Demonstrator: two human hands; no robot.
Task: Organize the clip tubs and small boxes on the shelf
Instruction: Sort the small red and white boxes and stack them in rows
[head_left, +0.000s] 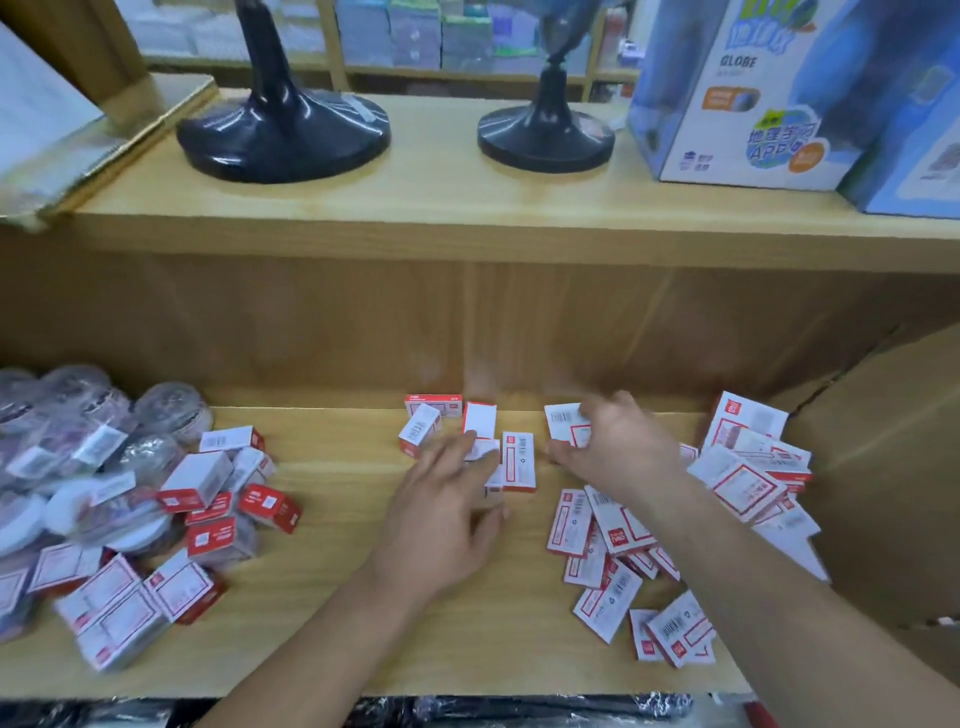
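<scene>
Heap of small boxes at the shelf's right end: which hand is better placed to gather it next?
Right, probably. The right hand is beside that heap, fingers curled on a box just left of it. The left hand lies flat on the middle boxes, farther away.

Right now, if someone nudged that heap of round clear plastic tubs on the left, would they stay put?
Probably not: the round clear plastic tubs lie heaped at angles, so some would likely roll or slide. Their glossy sides look slippery. They seem stiff, keeping shape in the pile.
</scene>
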